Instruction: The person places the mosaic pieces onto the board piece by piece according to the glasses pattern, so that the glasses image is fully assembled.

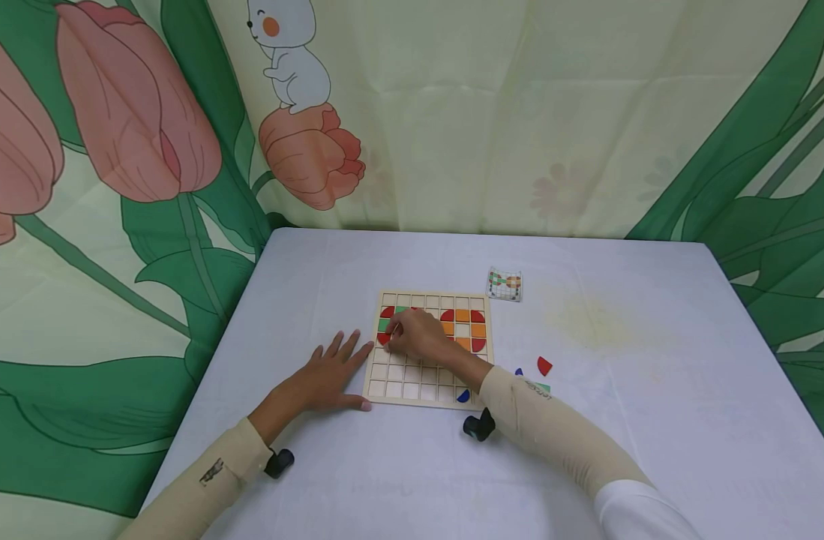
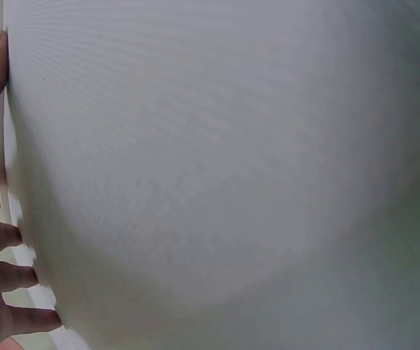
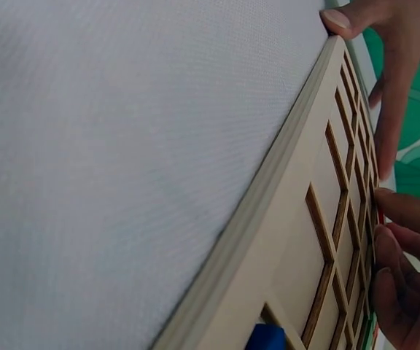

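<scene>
A wooden grid board (image 1: pixel 412 391) lies on the table with red, green and orange pieces in its upper cells. My right hand (image 1: pixel 418 335) reaches over the board's left part with curled fingers. In the right wrist view its thumb and finger meet around a red piece (image 3: pixel 381 216), mostly hidden, close to the grid. Next to these fingertips a red quarter-circle piece (image 1: pixel 383 338) shows in the left column. My left hand (image 1: pixel 331 379) rests flat with spread fingers on the cloth at the board's left side. Its thumb touches the board's near-left corner.
A small pattern card (image 1: pixel 504 285) lies beyond the board's upper right corner. Right of the board are a red piece (image 1: pixel 544 366), a blue piece (image 1: pixel 519 372) and a green piece (image 1: pixel 543 388) partly behind the right sleeve. Another blue piece (image 1: pixel 463 396) sits in the board's bottom row.
</scene>
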A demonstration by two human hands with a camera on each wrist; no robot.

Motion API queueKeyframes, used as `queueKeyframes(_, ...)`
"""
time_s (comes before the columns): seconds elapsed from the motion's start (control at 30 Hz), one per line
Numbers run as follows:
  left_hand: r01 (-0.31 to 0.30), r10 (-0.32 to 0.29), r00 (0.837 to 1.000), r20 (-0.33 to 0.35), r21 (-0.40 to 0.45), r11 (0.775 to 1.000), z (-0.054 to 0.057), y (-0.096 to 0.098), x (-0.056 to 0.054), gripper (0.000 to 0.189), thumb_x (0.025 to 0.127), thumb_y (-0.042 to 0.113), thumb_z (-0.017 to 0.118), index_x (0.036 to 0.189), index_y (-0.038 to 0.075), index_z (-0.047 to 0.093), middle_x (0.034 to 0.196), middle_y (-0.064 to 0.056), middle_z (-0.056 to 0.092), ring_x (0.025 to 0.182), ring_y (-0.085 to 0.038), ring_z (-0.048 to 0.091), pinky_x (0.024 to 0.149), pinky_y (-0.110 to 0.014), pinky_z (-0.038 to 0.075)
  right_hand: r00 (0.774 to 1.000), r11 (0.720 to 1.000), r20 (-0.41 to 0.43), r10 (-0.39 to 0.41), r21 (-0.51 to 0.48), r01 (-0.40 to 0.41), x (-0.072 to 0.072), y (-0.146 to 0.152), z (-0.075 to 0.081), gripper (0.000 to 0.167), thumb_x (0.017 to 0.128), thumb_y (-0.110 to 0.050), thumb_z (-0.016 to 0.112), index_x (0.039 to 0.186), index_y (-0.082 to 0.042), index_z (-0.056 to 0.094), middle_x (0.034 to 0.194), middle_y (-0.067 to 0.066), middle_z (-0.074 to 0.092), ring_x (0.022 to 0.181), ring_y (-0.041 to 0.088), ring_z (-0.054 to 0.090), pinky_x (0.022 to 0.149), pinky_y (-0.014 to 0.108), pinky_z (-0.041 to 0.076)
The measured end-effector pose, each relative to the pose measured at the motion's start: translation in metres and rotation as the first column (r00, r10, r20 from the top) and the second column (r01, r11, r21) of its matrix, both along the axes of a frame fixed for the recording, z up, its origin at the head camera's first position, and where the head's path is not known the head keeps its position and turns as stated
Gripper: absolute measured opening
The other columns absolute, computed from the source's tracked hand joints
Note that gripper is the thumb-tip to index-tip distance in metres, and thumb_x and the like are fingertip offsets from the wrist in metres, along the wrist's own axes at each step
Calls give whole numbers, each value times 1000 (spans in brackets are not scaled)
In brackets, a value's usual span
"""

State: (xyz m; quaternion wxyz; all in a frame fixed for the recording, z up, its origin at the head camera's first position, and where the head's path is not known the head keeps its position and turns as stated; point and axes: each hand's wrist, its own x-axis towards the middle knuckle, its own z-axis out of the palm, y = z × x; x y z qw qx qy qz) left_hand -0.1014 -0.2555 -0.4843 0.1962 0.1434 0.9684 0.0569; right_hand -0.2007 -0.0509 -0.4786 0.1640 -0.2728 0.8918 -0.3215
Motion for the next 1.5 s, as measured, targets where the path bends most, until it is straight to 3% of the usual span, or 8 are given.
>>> queueKeyframes(0.23,-1,1,1000,-9,-4,1000,0,0,0,111,76,74,69,162,23,19,169,-14,11,154,-46,8,114,-71,22,1000,1000,3,7,-18,-7,-2,3,2,20,84,-20,82,101,-11,78,76,-5,67,70,11,60,61,26,47)
queueKeyframes(0.5,-5,5,1000,-1,5,1000,4,2,2,111,77,72,69,162,22,20,169,-15,11,154,-46,7,114,-72,21,994,988,7,109,-108,-108,-6,35,3,19,92,-26,74,108,-15,75,94,-5,70,85,11,61,76,27,51)
queueKeyframes(0.73,-16,16,1000,9,3,1000,5,5,1,111,77,70,71,162,21,20,169,-16,10,154,-47,6,114,-72,21,994,982,14,106,-156,-103,-6,88,13,21,93,-24,72,110,-12,74,99,-2,71,67,12,56,61,27,48)
queueKeyframes(1.0,-19,20,1000,18,-4,1000,7,7,1,111,77,68,73,162,20,21,169,-17,11,154,-48,7,114,-72,21,997,996,21,75,-53,-73,5,151,14,23,93,-27,73,111,-13,75,96,-5,70,70,12,53,60,23,45)
queueKeyframes(1.3,-11,11,1000,0,-10,1000,7,7,2,110,78,67,73,162,19,22,168,-17,13,153,-48,9,114,-72,23,996,998,85,-4,63,-1,27,212,9,28,90,-29,76,114,-15,74,102,-5,72,72,13,54,59,22,48)
queueKeyframes(1.5,0,0,1000,-18,-19,1000,2,5,3,111,77,69,72,162,20,20,169,-17,13,153,-47,10,113,-71,24,1000,997,2,-13,78,13,40,243,2,29,84,-24,82,110,-13,76,95,-8,69,78,9,55,65,20,49)
